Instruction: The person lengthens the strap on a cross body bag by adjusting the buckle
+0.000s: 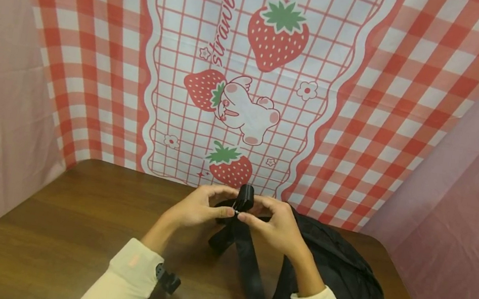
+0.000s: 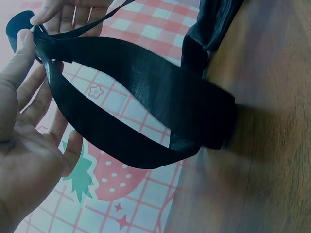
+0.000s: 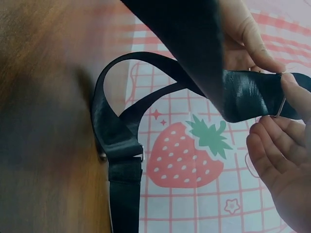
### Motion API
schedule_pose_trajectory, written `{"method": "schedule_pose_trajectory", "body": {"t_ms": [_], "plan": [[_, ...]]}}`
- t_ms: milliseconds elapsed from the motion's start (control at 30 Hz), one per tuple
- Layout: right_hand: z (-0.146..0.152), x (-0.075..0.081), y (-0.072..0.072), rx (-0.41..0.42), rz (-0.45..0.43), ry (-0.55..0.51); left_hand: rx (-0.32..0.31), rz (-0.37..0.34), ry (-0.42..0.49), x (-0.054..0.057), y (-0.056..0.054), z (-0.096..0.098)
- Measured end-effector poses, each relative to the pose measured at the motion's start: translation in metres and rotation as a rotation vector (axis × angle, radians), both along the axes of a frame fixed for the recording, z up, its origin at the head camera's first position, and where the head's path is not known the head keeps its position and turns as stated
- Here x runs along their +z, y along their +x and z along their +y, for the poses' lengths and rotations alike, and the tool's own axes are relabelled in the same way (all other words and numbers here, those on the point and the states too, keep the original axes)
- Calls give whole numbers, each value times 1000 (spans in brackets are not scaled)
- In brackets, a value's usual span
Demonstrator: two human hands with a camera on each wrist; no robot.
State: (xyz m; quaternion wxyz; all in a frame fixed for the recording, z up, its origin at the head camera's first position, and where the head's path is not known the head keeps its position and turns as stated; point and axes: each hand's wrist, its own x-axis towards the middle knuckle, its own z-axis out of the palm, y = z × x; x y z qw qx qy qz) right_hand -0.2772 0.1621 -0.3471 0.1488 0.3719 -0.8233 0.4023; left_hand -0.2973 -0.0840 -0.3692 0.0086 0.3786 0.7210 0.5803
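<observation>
Plainly, from my distant seat, both hands are occupied with one thing: the left hand and the right hand pinch the black strap from either side, thumbs nearly meeting at a slim metal bar across it. The strap is raised above the table, with a short fold standing up past the thumbs and the rest hanging in a loop; a second metal buckle sits lower down. The black bag lies on the table, just beside the right forearm.

I judge the step in hand to be working the webbing at that bar. To do it well, I'd steady the bar with one thumb and feed the strap with the other, a little at a time, keeping its edges square so it doesn't bunch. I'd leave slack in the loop and watch for twists; the smooth strap could slip back if either pinch loosens. How it threads behind the bar, I can't tell.
</observation>
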Motion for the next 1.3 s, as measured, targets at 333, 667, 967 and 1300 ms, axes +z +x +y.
{"method": "schedule_pose_trajectory", "body": {"t_ms": [333, 667, 967, 1300], "plan": [[1, -1, -1, -11, -115, 58, -1, 9, -42, 0, -2, -5], [2, -2, -2, -6, -165, 110, -74, -36, -25, 0, -1, -4], [5, -2, -3, 21, -192, 129, -79, -48, -73, 4, 3, -6], [5, -2, -3, 74, -259, 167, -70, -85, -55, 6, 2, -21]]}}
